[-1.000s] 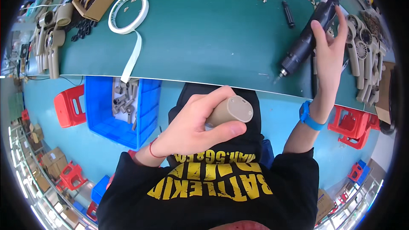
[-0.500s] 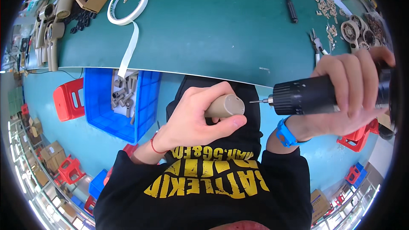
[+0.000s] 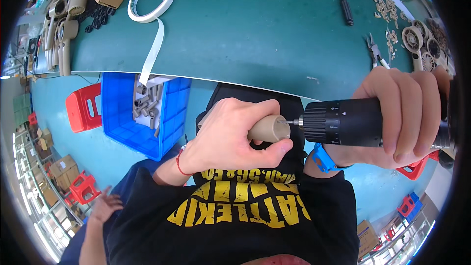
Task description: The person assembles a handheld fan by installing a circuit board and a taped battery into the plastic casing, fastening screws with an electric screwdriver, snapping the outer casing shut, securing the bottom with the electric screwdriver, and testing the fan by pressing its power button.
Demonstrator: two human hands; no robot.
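My left hand is closed round a beige cylindrical plastic part, its round end turned to the right. Much of that part is hidden in my palm. My right hand grips a black electric screwdriver, held level with its tip pointing left. The thin bit reaches the upper area of the part's end face; whether it sits in a hole I cannot tell. Both hands are over my lap, just in front of the table edge.
On the green table are a tape roll with a hanging strip, a screwdriver, pliers and beige fan housings. A blue crate holds grey parts. Another person's hand shows at lower left, near red stools.
My right hand has brought the electric screwdriver left, so its bit now meets the part's end. The part has shifted slightly right. Another person's arm has appeared at lower left.
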